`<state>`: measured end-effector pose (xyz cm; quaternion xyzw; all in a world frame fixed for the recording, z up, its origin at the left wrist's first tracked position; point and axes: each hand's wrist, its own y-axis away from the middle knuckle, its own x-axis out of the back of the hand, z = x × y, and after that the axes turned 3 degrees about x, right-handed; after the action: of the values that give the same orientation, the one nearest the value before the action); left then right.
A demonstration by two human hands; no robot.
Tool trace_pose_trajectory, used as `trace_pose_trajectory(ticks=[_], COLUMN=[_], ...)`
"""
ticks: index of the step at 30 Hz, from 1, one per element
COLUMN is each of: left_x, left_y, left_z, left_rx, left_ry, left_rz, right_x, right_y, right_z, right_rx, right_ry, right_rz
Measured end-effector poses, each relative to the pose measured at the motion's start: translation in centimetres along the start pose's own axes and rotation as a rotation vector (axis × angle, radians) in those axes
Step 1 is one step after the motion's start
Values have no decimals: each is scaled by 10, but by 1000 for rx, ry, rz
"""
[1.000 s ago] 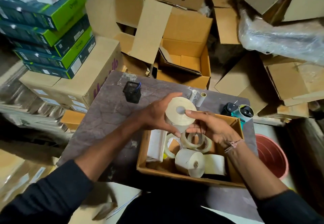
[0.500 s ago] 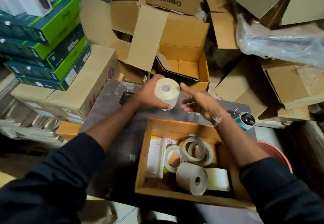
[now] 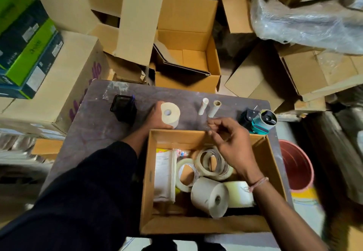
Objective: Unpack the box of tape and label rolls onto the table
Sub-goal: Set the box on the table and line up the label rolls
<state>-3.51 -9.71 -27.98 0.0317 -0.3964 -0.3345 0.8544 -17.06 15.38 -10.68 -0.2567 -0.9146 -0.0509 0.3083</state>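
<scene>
- Open cardboard box (image 3: 275,174) sits on near-right part of dark table (image 3: 94,133), flaps up, top open.
- Inside box, L side: flat white paper packet (image 3: 164,178) standing along left wall; small colourful bits behind it, too blurry to ID.
- Inside, centre: clear tape roll (image 3: 185,174) leaning on edge, next to a stack of thin tape rolls (image 3: 213,165) lying tilted behind it.
- Inside, front: big white label roll (image 3: 210,196) on its side, core facing the camera; second white label roll (image 3: 238,193) just beside it on the R, partly under the wrist.
- Left hand (image 3: 157,116) wrapped round a white label roll (image 3: 170,115) from its L side, fingers curled on it; roll is outside box, at table surface just past the box's far wall. Prob touching table, contact hidden.
- Right hand (image 3: 233,142) hovers over box's far-right area, fingers loosely curled, half open, nothing in it.
- On table beyond box: two empty cardboard cores (image 3: 209,108) side by side, black mesh holder (image 3: 123,109) to the L, teal/black tape dispenser (image 3: 259,120) at far R edge.
- Red bucket (image 3: 296,166) on floor R of table.
- Empty open carton (image 3: 188,58) behind table.
</scene>
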Motion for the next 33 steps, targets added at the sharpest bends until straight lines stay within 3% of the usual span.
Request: trace_pose_trajectory(ticks=[3,5,9,11,15,20,25,29,33], left_x=[13,28,59,69,70,59,61,60,57], left_y=[4,11,44,66,114,141,149,152,153], left_z=[12,23,47,60,77,66,66,68,61], left_rx=[45,51,-125,-173,-293,-371,-392,-382,-359], left_ry=[-73,-97,1,58,-76,-99,-66,-65,-56], left_rz=[-89,-112,-23,-67,-267,-107,-96,-101,-125], right_x=[5,9,-7,-19,-40,-49,-36,-16,33], right_y=[13,23,50,66,87,91,87,84,77], right_z=[-7,-6,17,23,27,28,23,1,-42], right_rx=[57,18,-262,-391,-406,-357,-393,-339,-376], right_ry=[4,89,756,893,940,965,863,667,395], right_rz=[-56,-221,-755,-835,-831,-807,-704,-810,-671])
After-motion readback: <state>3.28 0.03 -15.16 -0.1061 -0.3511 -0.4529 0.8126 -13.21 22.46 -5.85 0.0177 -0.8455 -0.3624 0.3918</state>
